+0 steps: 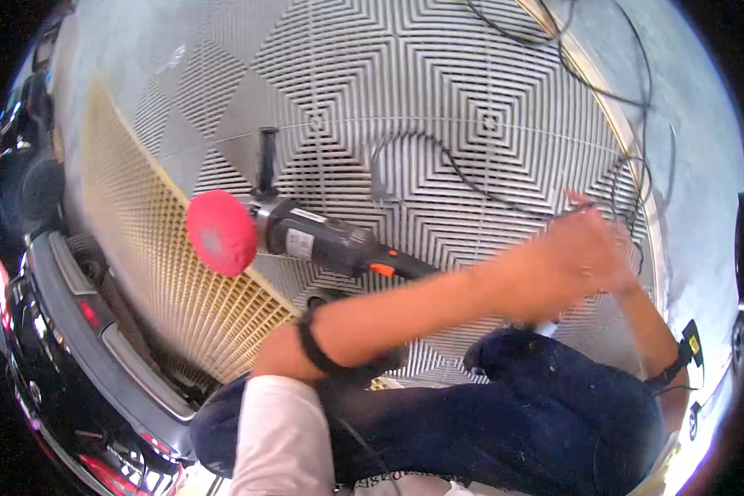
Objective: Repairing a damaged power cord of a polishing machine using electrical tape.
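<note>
A black corded polisher point(331, 238) with orange switches lies on the slatted floor, its side handle pointing away from me. The round red pad point(221, 233) on its head faces left. My left arm reaches across to the right, past the polisher's rear end. My left hand point(566, 256) is smeared by motion and overlaps my right hand point(616, 258), which is mostly hidden behind it. A black power cord point(492, 196) runs over the floor up to my hands. Whether either hand grips the cord is not clear.
Grey slatted tiles point(397, 74) cover the floor, with a yellowish grating strip point(165, 248) on the left. A dark car's rear bumper point(99, 331) stands at the left. More cord loops point(636, 99) lie across the pale floor edge at the right. My bent legs point(504, 413) fill the near side.
</note>
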Demonstrator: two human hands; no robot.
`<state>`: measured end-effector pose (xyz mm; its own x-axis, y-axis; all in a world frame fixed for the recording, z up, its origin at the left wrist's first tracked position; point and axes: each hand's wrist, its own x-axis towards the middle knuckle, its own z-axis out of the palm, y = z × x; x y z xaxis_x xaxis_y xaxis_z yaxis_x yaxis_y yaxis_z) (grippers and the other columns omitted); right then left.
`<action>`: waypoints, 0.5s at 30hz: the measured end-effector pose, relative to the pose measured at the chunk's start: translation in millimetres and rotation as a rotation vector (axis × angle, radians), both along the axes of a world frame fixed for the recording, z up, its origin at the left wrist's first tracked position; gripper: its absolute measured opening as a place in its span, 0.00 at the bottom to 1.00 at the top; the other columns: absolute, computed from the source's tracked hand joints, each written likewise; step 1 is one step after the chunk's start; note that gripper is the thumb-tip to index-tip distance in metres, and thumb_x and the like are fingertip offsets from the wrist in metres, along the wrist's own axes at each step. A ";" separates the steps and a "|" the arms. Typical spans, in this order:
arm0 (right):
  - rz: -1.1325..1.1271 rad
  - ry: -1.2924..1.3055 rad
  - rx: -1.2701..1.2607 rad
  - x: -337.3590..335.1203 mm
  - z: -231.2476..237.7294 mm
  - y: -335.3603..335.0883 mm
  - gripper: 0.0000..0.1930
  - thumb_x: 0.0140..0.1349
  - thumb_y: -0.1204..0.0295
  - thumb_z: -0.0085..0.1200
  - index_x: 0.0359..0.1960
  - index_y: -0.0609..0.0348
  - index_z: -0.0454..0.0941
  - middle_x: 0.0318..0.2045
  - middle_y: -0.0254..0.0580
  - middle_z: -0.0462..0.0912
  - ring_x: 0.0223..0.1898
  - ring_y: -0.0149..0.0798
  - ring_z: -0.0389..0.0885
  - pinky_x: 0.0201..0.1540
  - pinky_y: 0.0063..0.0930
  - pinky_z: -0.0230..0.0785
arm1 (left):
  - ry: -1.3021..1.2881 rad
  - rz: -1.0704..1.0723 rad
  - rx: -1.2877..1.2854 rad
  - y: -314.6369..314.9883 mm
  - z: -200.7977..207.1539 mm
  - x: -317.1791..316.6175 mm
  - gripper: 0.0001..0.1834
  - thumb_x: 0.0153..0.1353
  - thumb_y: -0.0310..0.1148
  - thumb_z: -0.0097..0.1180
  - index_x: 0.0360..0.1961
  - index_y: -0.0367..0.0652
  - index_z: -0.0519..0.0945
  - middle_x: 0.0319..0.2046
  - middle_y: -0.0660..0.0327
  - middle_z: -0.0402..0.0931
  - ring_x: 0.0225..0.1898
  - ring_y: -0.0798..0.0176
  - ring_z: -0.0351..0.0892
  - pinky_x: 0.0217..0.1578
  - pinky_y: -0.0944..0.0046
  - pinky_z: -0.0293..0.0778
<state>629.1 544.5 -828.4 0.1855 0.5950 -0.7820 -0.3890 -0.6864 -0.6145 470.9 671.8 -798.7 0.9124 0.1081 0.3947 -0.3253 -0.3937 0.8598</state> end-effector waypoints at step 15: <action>0.487 -0.723 0.089 56.5 -61.1 -56.3 0.13 0.60 0.68 0.57 0.43 0.62 0.74 0.33 0.37 0.81 0.32 0.31 0.79 0.38 0.27 0.72 | 0.909 0.879 0.538 146.6 -91.4 -180.2 0.10 0.67 0.35 0.45 0.35 0.39 0.72 0.30 0.54 0.74 0.33 0.51 0.76 0.38 0.55 0.71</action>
<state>685.6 488.2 -889.5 0.3274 0.7902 -0.5181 0.4404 -0.6127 -0.6562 290.7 818.4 -890.1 0.5810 0.8046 -0.1227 0.7923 -0.5246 0.3115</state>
